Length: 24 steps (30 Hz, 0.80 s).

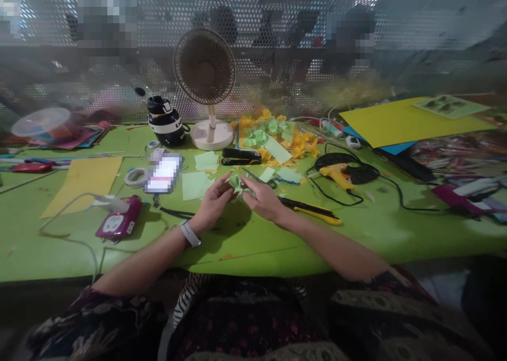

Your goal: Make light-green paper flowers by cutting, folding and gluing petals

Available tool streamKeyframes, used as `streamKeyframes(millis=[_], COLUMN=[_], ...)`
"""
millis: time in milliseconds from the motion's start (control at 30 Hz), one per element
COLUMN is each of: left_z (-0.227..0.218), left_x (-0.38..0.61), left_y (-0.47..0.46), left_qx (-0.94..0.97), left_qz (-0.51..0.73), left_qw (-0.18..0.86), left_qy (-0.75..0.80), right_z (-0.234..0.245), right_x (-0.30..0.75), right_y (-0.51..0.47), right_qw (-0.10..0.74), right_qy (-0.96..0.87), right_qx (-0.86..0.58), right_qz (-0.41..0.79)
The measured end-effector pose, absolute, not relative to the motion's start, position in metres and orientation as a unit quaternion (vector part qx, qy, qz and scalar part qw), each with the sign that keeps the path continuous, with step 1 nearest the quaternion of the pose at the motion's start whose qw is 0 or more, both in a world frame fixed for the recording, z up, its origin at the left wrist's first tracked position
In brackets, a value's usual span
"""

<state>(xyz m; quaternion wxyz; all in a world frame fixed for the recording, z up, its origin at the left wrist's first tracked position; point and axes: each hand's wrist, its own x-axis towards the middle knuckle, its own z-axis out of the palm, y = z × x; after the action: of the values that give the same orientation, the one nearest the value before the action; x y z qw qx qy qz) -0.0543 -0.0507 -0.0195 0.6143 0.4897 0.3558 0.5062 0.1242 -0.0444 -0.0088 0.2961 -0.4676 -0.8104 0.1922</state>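
Both hands met over the middle of the green worktop (245, 239), just above it. The left hand (214, 198), watch (190, 233) on its wrist, had its grip closed, thumb and fingers pinched on a small green paper piece (237, 184). The right hand (263, 198) had its fingertips on the same piece, but I could not tell if that grip was closed on it or only pressing. The piece looked part-folded and crumpled, not flat. As I judged it, a fair share was done: a pile of folded green and yellow pieces (273, 134) lay behind the hands, near the fan (205, 68). Flat green squares (196, 185) lay unfolded just left of the hands, so more seemed left. A stapler (241, 157), a glue gun (336, 173) and a yellow knife (312, 210) lay near, none touched. The piece's shape was too small and blurred to read, and the fingers covered part of it. The back of the scene was hazy behind mesh, with patches blurred out. A card (163, 173) by the tape roll (135, 177) was also blurred.
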Motion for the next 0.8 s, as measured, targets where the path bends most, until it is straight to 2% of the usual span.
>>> streamKeyframes(millis=[367, 567, 800], left_z=[-0.020, -0.013, -0.014], left_x=[-0.066, -0.067, -0.069], left_y=[-0.044, -0.042, -0.040], left_qx=[0.604, 0.602, 0.618], left_qz=[0.499, 0.517, 0.538], left_qw=[0.468, 0.450, 0.416], left_qy=[0.408, 0.409, 0.394], right_z=[-0.007, -0.005, -0.003], right_x=[0.128, 0.127, 0.124], right_y=[-0.041, -0.039, -0.041], right_qw=[0.405, 0.431, 0.442], right_qy=[-0.782, -0.698, -0.645], right_qx=[-0.425, -0.418, -0.411], right_qz=[0.210, 0.390, 0.469])
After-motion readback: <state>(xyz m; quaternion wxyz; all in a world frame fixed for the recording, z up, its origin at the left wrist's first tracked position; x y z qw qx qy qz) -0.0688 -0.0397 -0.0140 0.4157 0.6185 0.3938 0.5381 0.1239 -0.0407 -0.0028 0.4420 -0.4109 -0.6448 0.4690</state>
